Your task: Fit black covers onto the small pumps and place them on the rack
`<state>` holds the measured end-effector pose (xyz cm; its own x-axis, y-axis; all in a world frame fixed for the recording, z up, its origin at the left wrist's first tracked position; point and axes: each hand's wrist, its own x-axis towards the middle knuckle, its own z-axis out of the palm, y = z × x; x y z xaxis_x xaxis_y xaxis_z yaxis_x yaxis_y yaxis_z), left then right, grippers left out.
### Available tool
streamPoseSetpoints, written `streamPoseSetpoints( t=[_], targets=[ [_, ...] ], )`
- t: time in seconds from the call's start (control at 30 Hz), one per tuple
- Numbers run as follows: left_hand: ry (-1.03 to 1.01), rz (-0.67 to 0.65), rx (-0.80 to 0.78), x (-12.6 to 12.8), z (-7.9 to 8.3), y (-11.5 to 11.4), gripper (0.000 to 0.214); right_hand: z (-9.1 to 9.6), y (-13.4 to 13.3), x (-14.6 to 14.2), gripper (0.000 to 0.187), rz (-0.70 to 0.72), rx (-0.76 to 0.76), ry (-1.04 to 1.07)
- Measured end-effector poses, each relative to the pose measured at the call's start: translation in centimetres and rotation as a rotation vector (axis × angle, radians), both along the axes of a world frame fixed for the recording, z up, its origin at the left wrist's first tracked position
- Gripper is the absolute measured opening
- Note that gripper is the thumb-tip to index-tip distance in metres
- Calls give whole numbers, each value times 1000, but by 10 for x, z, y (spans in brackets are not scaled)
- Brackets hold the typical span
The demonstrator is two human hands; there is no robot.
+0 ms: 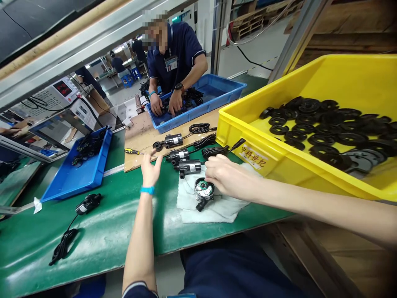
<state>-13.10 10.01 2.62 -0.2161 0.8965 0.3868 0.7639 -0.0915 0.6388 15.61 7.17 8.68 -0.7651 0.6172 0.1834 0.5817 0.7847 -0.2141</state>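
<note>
Tilting up from a white cloth [207, 205], a black pump housing [204, 191] shows its open, green-filled end, its stub pointing down toward the bench edge. The right hand [225, 174] covers the far rim, grip hard to tell; the left hand [151, 170] is open, near a screwdriver [133, 151].

A small black pump [204, 191] is sat open end up on the white cloth [189, 203], greenish insides showing, stubby port angled down.

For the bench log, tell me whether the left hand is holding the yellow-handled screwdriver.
No, the open left hand holds nothing, and the yellow-handled screwdriver lies on the wooden board beyond it.
</note>
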Motion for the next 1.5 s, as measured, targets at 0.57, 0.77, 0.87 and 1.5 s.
streamPoseSetpoints(
  t=[0.57, 0.77, 0.87, 1.5],
  targets=[
    [41, 77, 35, -39, -2, 44, 38, 0, 5, 4, 28, -6, -45, -15],
    [30, -26, -41, -27, -31, -81, 31, 0, 6, 7, 30, 6, -53, 13],
    [231, 47, -32, -14, -46, -123, 32, -3, 6, 7, 29, 9, -37, 25],
    [234, -15, -88, 23, -30, -171, 29, -5, 10, 5, 31, 38, -13, 12]
  ],
)
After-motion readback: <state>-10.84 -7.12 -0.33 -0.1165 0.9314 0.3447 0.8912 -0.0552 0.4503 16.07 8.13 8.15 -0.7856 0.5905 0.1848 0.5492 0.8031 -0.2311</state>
